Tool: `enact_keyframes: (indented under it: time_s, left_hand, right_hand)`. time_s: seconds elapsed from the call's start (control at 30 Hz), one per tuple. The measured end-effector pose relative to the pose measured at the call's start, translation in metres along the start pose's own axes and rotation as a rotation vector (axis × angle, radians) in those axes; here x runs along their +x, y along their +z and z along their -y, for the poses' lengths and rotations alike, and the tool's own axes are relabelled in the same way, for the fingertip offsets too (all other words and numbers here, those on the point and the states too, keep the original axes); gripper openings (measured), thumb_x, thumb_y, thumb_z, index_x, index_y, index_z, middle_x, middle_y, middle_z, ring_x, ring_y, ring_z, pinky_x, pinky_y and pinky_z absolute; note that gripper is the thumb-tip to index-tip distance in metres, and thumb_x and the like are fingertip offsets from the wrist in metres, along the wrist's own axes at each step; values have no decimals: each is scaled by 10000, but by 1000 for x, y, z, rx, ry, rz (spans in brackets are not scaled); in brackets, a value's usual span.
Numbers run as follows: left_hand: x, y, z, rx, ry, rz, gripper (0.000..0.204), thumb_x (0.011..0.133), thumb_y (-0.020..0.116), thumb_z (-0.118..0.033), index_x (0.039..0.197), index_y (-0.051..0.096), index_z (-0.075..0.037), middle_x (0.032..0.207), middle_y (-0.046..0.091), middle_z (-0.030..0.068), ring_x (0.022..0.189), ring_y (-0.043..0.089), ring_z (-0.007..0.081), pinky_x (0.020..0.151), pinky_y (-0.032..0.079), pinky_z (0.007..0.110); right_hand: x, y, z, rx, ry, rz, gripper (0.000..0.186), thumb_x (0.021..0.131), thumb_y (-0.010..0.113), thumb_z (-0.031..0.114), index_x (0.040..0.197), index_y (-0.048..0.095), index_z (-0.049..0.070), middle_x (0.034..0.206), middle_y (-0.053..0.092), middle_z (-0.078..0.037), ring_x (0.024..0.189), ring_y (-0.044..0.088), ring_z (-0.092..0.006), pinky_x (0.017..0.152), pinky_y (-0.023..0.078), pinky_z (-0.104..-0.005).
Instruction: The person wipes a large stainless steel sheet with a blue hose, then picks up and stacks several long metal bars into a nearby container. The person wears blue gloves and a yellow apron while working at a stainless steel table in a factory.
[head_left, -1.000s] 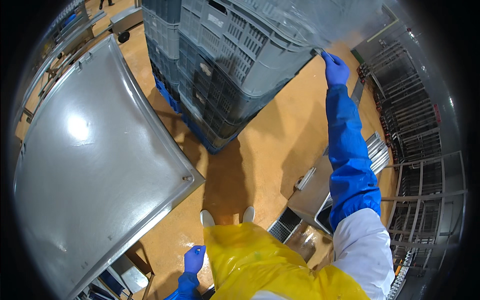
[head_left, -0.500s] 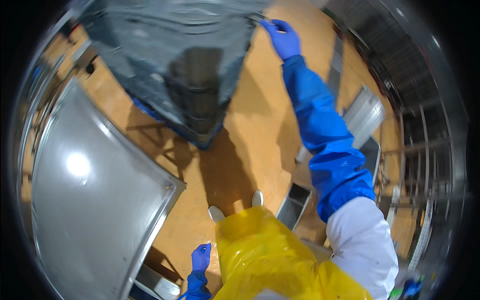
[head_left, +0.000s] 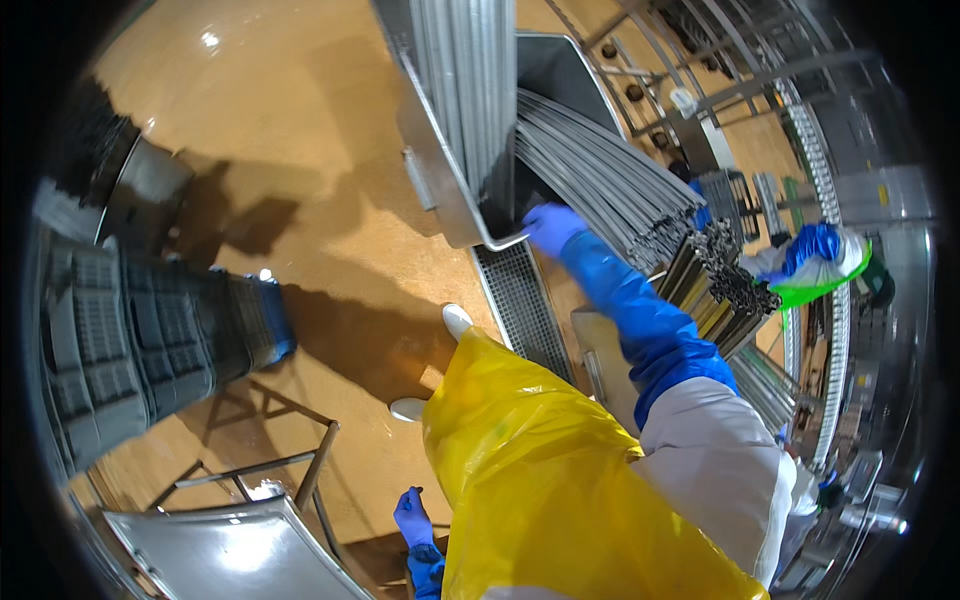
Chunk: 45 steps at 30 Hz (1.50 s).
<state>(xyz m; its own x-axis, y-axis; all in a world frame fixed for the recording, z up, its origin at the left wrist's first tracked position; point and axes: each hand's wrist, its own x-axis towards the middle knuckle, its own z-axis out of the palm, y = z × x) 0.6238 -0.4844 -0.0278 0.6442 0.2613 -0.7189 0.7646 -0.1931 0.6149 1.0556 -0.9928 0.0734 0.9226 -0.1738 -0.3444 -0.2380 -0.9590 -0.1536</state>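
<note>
My right hand, in a purple-blue glove, is at the near corner of a grey metal tub, its fingers curled at the rim. Long grey rods stand in the tub, rising past the top of the picture. A fan of thinner rods slants from the tub toward the right, their ends beyond my hand. My left hand, gloved alike, hangs low beside my yellow apron. Its fingers are loosely bent and apart, and nothing shows in them.
Stacked grey crates stand at the left. A shiny metal table and a bare metal frame are at the lower left. A floor grate lies beside my feet. Another person's white and blue sleeve shows at the right.
The view has swung right. My right hand has left the edge of the dark-covered stack and is now at the metal tub's corner. The stack has shifted to the left side.
</note>
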Motion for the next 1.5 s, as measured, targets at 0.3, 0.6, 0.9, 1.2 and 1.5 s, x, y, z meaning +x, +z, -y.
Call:
enact_keyframes:
  time_s: [0.3,0.6,0.9,1.2,1.5]
  left_hand:
    - [52,54,-160,116,87,120,327,995,630,-300,1061,751,-3,790,694,82,703,614,138,656,482,305]
    - [-23,-14,-174,318,163,135,444,1000,565,-455,1116,744,-66,1033,741,175,939,700,323,880,531,399]
    - [-29,-74,-120,284,219,79,447,1006,565,-466,1085,763,-73,930,733,130,832,650,212,816,504,352]
    - [-44,-103,-156,61,199,115,495,997,578,-465,1100,747,-11,1036,749,142,975,679,205,922,493,353]
    - [-43,-103,-160,102,326,25,491,985,564,-510,1078,758,-69,760,599,61,661,519,141,649,461,321]
  right_hand:
    - [68,-82,-271,-452,366,145,480,912,621,457,1190,686,71,1254,658,-203,1156,631,-402,967,524,-516]
    - [-22,-114,-344,-741,170,149,373,1028,455,313,1224,633,51,1289,627,-246,1179,620,-416,973,514,-510]
    - [-284,-242,-329,-481,495,-281,631,1016,469,520,1296,600,-31,1159,656,-323,1094,626,-487,936,488,-550]
    - [-424,-119,-270,414,260,-576,532,1066,513,393,860,670,-71,581,439,15,568,351,-141,525,312,-390]
    - [-376,-49,-137,293,-215,-250,403,962,650,360,731,638,31,542,453,-164,472,424,-226,476,344,-430]
